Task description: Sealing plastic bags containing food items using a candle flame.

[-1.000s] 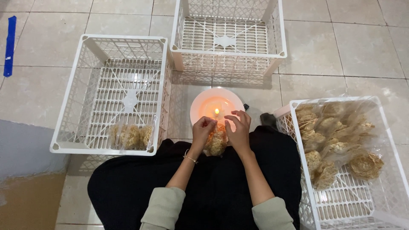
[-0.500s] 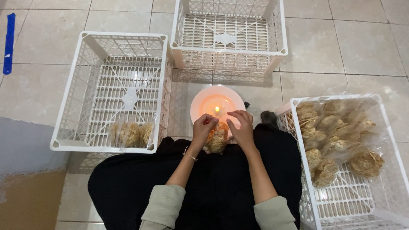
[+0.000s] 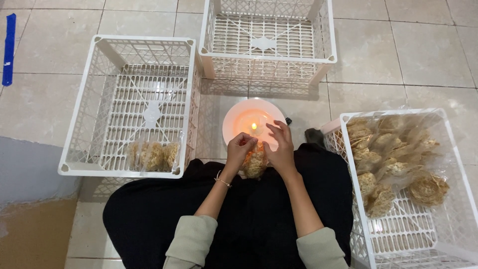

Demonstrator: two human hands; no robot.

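My left hand [image 3: 240, 149] and my right hand [image 3: 280, 145] both pinch the top of a small clear bag of golden crackers [image 3: 255, 163] that rests on my black-clothed lap. The bag's open end is held right at a small lit candle flame [image 3: 254, 126] standing on a white plate [image 3: 233, 124] on the tiled floor just ahead of my knees. Both hands are closed on the plastic, side by side, with the crackers hanging below them.
A white plastic crate [image 3: 79, 167] at my left holds one sealed bag of crackers [image 3: 152, 155]. A second white crate [image 3: 269, 62] stands beyond the plate. The crate at my right [image 3: 348, 189] holds several loose crackers [image 3: 393, 159] in plastic. A blue strip [image 3: 8, 47] lies far left.
The hands have shifted slightly on the bag's top edge near the flame; the crates and plate stay where they were.
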